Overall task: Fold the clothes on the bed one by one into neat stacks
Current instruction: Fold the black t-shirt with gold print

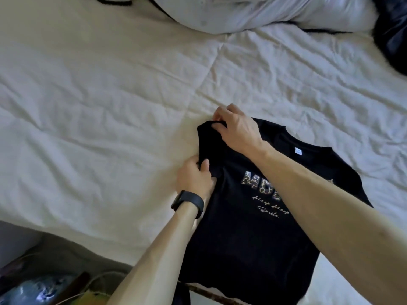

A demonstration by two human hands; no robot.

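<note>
A black T-shirt [248,238] with leopard-print letters and cream script lies face up on the white bed sheet [99,111], its neck pointing away to the upper right. My left hand [196,177], with a black band on its wrist, grips the lower edge of the shirt's left sleeve. My right hand [235,126] reaches across the shirt and pinches the same sleeve at its far end. My right forearm hides part of the print. The shirt's hem hangs at the bed's near edge.
A white pillow or crumpled bedding [253,12] lies at the head of the bed. A dark garment [392,34] sits at the far right corner. Off the bed's near-left edge are cables and a bluish object [35,291] on the floor.
</note>
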